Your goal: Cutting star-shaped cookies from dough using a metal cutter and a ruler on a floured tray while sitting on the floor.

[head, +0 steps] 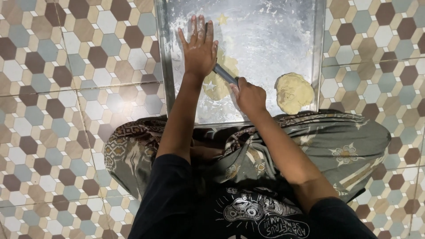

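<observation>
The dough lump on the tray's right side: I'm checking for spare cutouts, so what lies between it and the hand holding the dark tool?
In the head view, only bare floured tray lies between the dough lump and the right hand.

Pale yellow dough (pixel 293 92); silver, flour-dusted tray (pixel 265 26); hexagon floor tiles (pixel 66 88) brown, beige, grey-blue; olive patterned sarong (pixel 336 146); black printed shirt (pixel 248 212).
</observation>
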